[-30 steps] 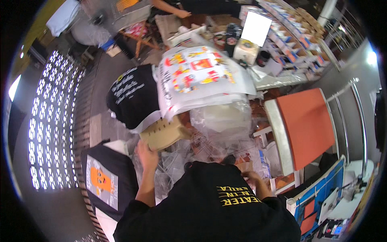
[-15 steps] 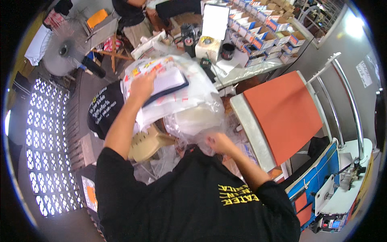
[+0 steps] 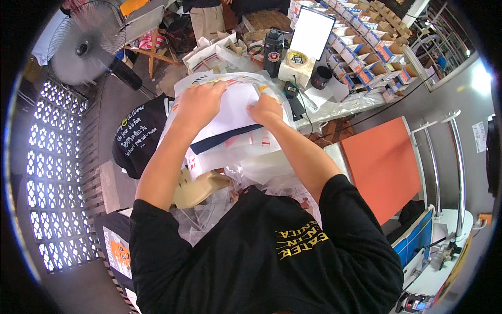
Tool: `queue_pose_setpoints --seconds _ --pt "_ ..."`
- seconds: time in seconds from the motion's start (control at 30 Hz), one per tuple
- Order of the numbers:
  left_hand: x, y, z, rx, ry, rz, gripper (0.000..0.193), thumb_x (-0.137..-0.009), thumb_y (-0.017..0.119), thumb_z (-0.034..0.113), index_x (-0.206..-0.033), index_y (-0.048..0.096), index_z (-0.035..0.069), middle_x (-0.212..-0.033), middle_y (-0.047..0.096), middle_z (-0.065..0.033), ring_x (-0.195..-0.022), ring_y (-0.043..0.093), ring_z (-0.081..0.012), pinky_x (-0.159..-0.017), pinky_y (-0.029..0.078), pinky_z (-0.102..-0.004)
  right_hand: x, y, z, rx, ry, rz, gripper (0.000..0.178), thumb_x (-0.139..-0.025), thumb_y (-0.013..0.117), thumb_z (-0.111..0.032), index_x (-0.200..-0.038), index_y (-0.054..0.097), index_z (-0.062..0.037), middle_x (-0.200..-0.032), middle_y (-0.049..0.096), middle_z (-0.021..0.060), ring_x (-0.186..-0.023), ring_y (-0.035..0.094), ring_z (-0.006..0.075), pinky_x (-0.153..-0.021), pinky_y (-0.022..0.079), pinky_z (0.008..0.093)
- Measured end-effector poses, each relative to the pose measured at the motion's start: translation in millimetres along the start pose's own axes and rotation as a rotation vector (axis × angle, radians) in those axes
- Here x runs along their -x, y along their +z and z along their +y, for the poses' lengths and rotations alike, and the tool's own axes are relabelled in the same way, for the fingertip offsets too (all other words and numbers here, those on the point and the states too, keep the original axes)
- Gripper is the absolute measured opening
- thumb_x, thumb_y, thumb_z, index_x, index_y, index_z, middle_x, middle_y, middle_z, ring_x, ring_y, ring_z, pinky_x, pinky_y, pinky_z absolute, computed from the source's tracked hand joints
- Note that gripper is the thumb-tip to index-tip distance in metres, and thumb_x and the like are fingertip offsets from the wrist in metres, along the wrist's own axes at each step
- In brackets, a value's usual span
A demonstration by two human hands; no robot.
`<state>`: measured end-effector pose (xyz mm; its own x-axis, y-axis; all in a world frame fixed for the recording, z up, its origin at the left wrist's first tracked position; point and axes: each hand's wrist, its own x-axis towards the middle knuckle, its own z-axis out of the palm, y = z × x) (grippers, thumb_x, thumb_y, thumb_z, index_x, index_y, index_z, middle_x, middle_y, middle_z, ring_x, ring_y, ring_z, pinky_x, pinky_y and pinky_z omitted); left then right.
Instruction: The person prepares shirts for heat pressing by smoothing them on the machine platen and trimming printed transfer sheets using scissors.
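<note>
A stack of white paper sheets (image 3: pixel 232 112) lies over a dark navy flat piece (image 3: pixel 222 138). Under both are large translucent sheets (image 3: pixel 235 153) with red and yellow print. My left hand (image 3: pixel 203 104) is closed at the upper left of the stack, its fingers curled over the sheets' edge. On the stack's right side, my right hand (image 3: pixel 266 110) grips the white paper, thumb on top and fingers partly hidden. Crumpled clear plastic (image 3: pixel 246 175) lies below the sheets, close to my chest.
A black printed shirt (image 3: pixel 138 137) hangs at the left, near a running fan (image 3: pixel 82 49). Beyond the sheets, a table holds a black bottle (image 3: pixel 273 52), a tape roll (image 3: pixel 296 58), a black mug (image 3: pixel 321 77) and rows of boxes (image 3: pixel 366 73). An orange-red press pad (image 3: pixel 379 167) stands right.
My right hand has moved up from the clear plastic near my chest to the stack's right side. My left hand now grips the stack's upper left edge. The view has shifted.
</note>
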<state>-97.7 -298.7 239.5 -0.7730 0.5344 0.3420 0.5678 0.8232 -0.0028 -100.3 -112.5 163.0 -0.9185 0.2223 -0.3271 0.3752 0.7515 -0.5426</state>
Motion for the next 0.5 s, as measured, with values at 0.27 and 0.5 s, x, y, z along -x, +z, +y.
queue_pose_setpoints --seconds 0.27,0.5 --pt "-8 9 -22 0.022 0.116 0.071 0.021 -0.085 0.055 0.007 -0.103 0.064 0.009 -0.089 0.071 -0.0111 -0.074 0.07 -0.0283 -0.062 0.055 -0.0401 -26 21 14 -0.229 0.006 -0.258 0.058 -0.084 0.063 -0.036 -0.125 0.058 0.005 -0.125 0.062 0.0234 -0.115 0.06 0.0342 -0.101 0.043 0.0383" --pt "-2 10 -26 0.092 0.16 -0.059 0.025 -0.085 0.055 0.006 -0.107 0.067 0.01 -0.095 0.071 -0.0132 -0.081 0.069 -0.0303 -0.071 0.056 -0.0421 60 -11 4 -1.348 0.086 -0.414 0.042 -0.085 0.064 -0.019 -0.12 0.056 0.0024 -0.107 0.066 0.0165 -0.098 0.066 0.0288 -0.085 0.053 0.0428"
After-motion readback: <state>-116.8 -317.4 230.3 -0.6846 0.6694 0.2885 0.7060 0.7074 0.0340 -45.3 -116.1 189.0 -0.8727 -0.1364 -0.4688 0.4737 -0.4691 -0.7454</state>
